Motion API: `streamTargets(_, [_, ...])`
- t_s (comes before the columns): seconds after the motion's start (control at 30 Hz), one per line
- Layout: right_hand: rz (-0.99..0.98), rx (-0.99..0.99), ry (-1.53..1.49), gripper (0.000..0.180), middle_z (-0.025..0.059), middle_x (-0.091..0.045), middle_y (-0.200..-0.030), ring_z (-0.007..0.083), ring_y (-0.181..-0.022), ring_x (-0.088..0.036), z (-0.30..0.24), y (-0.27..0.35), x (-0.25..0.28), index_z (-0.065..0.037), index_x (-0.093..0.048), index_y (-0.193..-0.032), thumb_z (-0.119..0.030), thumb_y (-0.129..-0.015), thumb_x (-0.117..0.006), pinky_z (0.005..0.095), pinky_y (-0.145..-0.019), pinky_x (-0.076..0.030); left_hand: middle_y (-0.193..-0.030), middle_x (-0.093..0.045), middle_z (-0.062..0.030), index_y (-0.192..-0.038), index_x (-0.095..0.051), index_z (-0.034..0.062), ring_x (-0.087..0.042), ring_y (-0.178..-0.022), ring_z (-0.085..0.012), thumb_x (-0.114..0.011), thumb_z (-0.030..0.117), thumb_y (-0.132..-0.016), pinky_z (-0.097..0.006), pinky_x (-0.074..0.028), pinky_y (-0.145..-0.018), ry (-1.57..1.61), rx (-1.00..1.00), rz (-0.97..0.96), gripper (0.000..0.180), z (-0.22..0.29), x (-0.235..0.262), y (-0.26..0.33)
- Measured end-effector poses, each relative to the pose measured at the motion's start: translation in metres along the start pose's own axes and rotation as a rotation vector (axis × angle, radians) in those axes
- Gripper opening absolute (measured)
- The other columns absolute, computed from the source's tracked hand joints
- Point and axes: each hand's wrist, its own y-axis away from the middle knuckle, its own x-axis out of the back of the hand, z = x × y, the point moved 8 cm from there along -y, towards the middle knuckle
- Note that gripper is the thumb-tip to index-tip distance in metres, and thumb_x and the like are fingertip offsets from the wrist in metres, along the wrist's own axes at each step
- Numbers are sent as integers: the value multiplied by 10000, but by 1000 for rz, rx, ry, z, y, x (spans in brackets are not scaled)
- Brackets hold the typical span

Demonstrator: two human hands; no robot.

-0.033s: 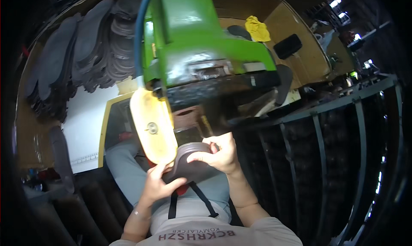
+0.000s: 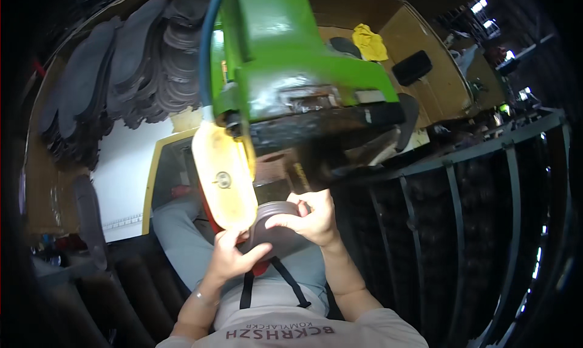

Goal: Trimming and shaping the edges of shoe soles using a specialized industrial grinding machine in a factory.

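Observation:
A dark grey-brown shoe sole (image 2: 285, 242) is held between my two hands, its rounded end at the front of the green machine (image 2: 316, 75). My right hand (image 2: 313, 217) grips the sole's right side, thumb lying on its face and fingers curled round the edge. On the left side my left hand (image 2: 234, 254) has its fingers at the edge and its thumb across the face. A yellow oval cover (image 2: 225, 178) on the machine hangs just above my left fingers. The sole's lower part blends into shadow over my lap.
Stacked dark soles (image 2: 85, 75) fill a cardboard box at the far left, and a single sole (image 2: 90, 214) leans lower down. A yellow cloth (image 2: 369, 43) and a black block-like object (image 2: 412, 67) lie in the box behind the machine. A metal rack (image 2: 455, 196) runs along the right.
The machine and boxes sit slightly farther right in the picture. My left hand has shifted slightly right; my right hand and its grip on the sole look nearly the same.

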Motion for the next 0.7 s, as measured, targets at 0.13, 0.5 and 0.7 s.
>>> streamTargets(0.13, [354, -41, -110, 483, 18, -531, -795, 39, -575, -423, 23, 10, 8, -22, -475, -986, 9, -655, -825, 185, -506, -375, -899, -667, -67, -1087, -583, -66, -604, -780, -67, -657, -22, -807, -201, -499, -696, 59, -98, 248, 293, -4, -3, -37])
streamTargets(0.5, [319, -69, -16, 395, 2, -504, -713, 72, -594, -428, 17, 13, -2, -42, -500, -897, -25, -672, -824, 214, -528, -385, -707, -532, 39, -906, -586, -63, -415, -588, -12, -576, -34, -809, -168, -325, -519, -553, -257, 590, 101, 19, 0, -17])
streamTargets(0.7, [162, -3, 70, 375, 57, -556, -679, 157, -551, -558, -11, -3, -17, -21, -535, -943, -87, -698, -812, 282, -540, -465, -943, -637, -143, -1060, -575, -106, -630, -829, -212, -568, 73, -792, -310, -485, -793, 114, -259, 731, 323, 13, 29, -6])
